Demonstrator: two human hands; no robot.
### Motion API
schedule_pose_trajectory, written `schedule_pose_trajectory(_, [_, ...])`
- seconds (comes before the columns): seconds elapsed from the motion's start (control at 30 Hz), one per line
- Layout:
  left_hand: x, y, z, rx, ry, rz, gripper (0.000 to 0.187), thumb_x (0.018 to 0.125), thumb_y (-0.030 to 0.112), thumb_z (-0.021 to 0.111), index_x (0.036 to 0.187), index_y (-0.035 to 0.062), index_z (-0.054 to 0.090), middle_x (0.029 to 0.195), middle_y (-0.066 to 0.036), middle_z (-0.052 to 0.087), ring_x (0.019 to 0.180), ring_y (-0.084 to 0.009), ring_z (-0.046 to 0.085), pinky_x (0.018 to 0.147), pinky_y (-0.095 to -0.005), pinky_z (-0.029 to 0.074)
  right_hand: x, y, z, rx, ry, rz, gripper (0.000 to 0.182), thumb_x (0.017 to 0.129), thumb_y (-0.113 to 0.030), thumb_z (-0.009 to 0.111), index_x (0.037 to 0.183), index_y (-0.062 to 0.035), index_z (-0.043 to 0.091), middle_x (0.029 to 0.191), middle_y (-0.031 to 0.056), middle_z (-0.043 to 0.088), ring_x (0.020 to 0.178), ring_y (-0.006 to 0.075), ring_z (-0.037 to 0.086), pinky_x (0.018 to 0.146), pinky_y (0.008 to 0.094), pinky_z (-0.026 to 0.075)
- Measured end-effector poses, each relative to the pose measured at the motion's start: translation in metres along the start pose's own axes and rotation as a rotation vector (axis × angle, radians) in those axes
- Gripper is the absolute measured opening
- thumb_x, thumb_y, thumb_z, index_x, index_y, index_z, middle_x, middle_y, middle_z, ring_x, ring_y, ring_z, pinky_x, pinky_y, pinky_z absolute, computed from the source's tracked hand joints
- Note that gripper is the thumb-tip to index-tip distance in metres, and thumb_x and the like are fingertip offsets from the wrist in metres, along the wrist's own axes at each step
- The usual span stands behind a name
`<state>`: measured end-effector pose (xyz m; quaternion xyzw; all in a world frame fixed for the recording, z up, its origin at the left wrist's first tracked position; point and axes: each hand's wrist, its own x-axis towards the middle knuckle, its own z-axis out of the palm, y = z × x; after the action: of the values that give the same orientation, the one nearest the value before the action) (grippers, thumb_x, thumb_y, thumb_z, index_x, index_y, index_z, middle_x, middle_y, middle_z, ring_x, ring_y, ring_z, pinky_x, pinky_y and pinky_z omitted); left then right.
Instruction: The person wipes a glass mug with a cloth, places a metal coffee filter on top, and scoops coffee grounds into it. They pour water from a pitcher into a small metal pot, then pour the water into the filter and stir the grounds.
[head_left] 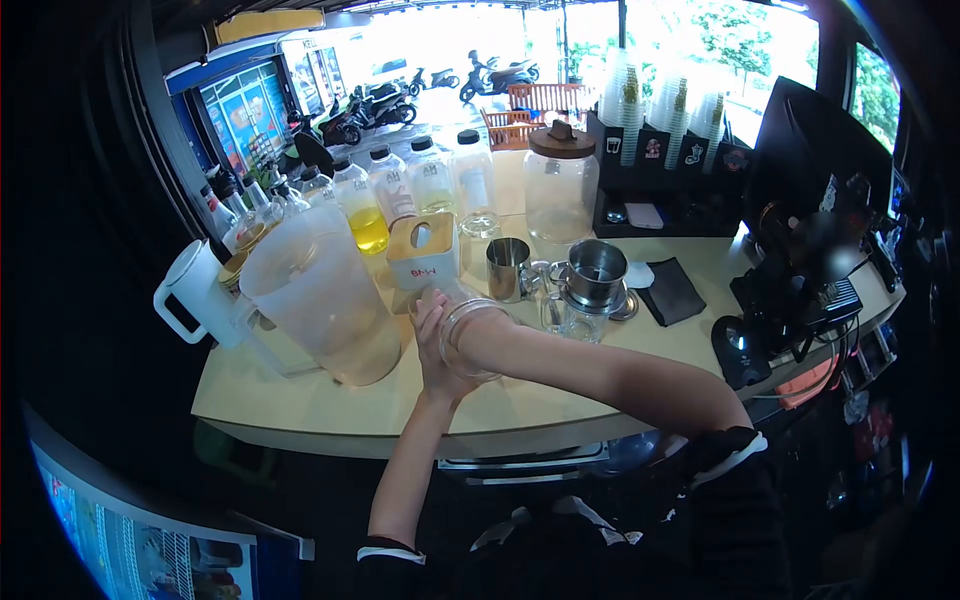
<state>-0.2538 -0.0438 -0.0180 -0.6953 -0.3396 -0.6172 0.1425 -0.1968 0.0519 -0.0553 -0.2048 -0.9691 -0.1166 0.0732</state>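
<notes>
My left hand (432, 335) wraps around the side of a clear glass jar (462, 297), which is tilted with its mouth toward me. Through that mouth goes my right hand (474, 338), in up to the wrist; its fingers are hidden inside. Just behind the jar stands a white tissue box (422, 262) with a wooden lid. To the left is a big frosted plastic pitcher (320, 300). A steel cup (508, 268) and a metal drip filter (596, 275) on a glass mug (582, 322) are to the right.
Several black-capped bottles (385, 185) line the back, near a wood-lidded glass dispenser (560, 190). A white jug (200, 295) stands far left. Stacked plastic cups (665, 105), a dark cloth (672, 292) and a monitor (820, 150) are at the right. The counter's front edge (330, 435) curves before me.
</notes>
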Motion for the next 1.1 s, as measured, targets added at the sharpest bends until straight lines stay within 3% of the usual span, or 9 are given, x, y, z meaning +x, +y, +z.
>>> schedule_pose_trajectory(0.07, [-0.001, -0.002, 0.000, -0.006, 0.013, -0.015, 0.108, 0.049, 0.039, 0.088, 0.132, 0.0093, 0.025, 0.130, -0.013, 0.041, 0.128, -0.0330, 0.036, 0.112, -0.0539, 0.014, -0.002, 0.008, 0.025, -0.018, 0.021, -0.030, 0.033, 0.081, -0.015, 0.057, 0.110, 0.0013, 0.058, 0.119, 0.0167, 0.056, 0.114, 0.0242, 0.052, 0.099, 0.0334, 0.040])
schedule_pose_trajectory(0.13, [-0.002, -0.007, 0.000, -0.014, 0.014, -0.004, 0.108, 0.050, 0.037, 0.088, 0.133, 0.0091, 0.025, 0.130, -0.013, 0.041, 0.128, -0.0328, 0.036, 0.112, -0.0534, 0.015, -0.028, 0.022, 0.029, 0.131, 0.586, -0.104, 0.021, 0.072, -0.012, 0.060, 0.089, 0.0003, 0.064, 0.090, 0.0139, 0.066, 0.082, 0.0260, 0.066, 0.073, 0.0320, 0.053])
schedule_pose_trajectory(0.23, [-0.003, -0.006, -0.002, 0.020, 0.012, -0.033, 0.106, 0.051, 0.036, 0.088, 0.133, 0.0089, 0.026, 0.130, -0.013, 0.041, 0.127, -0.0329, 0.037, 0.112, -0.0533, 0.016, -0.056, -0.017, -0.122, 0.095, 0.134, -0.002, 0.019, 0.070, -0.010, 0.061, 0.086, -0.0016, 0.065, 0.085, 0.0137, 0.067, 0.077, 0.0263, 0.066, 0.070, 0.0317, 0.054])
schedule_pose_trajectory(0.37, [-0.001, -0.003, -0.004, -0.001, 0.027, -0.028, 0.105, 0.052, 0.035, 0.088, 0.133, 0.0089, 0.026, 0.130, -0.013, 0.041, 0.126, -0.0327, 0.037, 0.111, -0.0533, 0.018, -0.073, -0.036, -0.173, 0.128, 0.134, 0.037, 0.014, 0.069, -0.005, 0.060, 0.081, 0.0000, 0.066, 0.079, 0.0164, 0.066, 0.073, 0.0290, 0.066, 0.066, 0.0335, 0.054])
schedule_pose_trajectory(0.47, [-0.001, -0.002, -0.004, 0.020, 0.034, -0.045, 0.104, 0.053, 0.034, 0.087, 0.133, 0.0091, 0.026, 0.130, -0.013, 0.041, 0.126, -0.0323, 0.038, 0.111, -0.0530, 0.019, -0.081, -0.040, -0.189, 0.149, 0.137, 0.069, 0.012, 0.068, -0.002, 0.060, 0.077, 0.0010, 0.066, 0.075, 0.0182, 0.065, 0.070, 0.0308, 0.066, 0.064, 0.0347, 0.055])
schedule_pose_trajectory(0.57, [-0.004, -0.010, -0.001, -0.012, 0.069, -0.042, 0.103, 0.054, 0.033, 0.087, 0.133, 0.0092, 0.025, 0.130, -0.013, 0.041, 0.125, -0.0322, 0.039, 0.111, -0.0529, 0.019, -0.086, -0.039, -0.198, 0.163, 0.116, 0.048, 0.010, 0.064, -0.002, 0.062, 0.072, 0.0004, 0.066, 0.072, 0.0129, 0.067, 0.065, 0.0285, 0.067, 0.060, 0.0351, 0.055])
schedule_pose_trajectory(0.67, [-0.005, -0.011, -0.001, -0.009, 0.078, -0.036, 0.104, 0.054, 0.031, 0.088, 0.133, 0.0092, 0.025, 0.130, -0.013, 0.041, 0.125, -0.0322, 0.039, 0.110, -0.0529, 0.020, -0.091, -0.038, -0.206, 0.227, 0.081, 0.071, 0.010, 0.065, -0.001, 0.061, 0.073, 0.0027, 0.066, 0.073, 0.0171, 0.066, 0.068, 0.0298, 0.067, 0.062, 0.0363, 0.055])
schedule_pose_trajectory(0.73, [-0.005, -0.009, -0.001, -0.022, 0.068, -0.054, 0.104, 0.053, 0.030, 0.088, 0.133, 0.0092, 0.025, 0.130, -0.013, 0.042, 0.125, -0.0321, 0.039, 0.110, -0.0528, 0.020, -0.095, -0.038, -0.214, 0.302, -0.030, 0.113, 0.012, 0.068, 0.003, 0.058, 0.078, 0.0077, 0.063, 0.079, 0.0214, 0.063, 0.079, 0.0333, 0.065, 0.067, 0.0385, 0.054])
schedule_pose_trajectory(1.1, [-0.005, -0.009, -0.001, -0.010, 0.058, -0.021, 0.101, 0.055, 0.030, 0.086, 0.133, 0.0099, 0.026, 0.131, -0.013, 0.041, 0.125, -0.0327, 0.039, 0.110, -0.0524, 0.022, -0.119, -0.031, -0.204, 0.537, 0.121, 0.240, 0.013, 0.073, 0.004, 0.050, 0.082, 0.0090, 0.059, 0.082, 0.0251, 0.061, 0.081, 0.0385, 0.061, 0.074, 0.0423, 0.049])
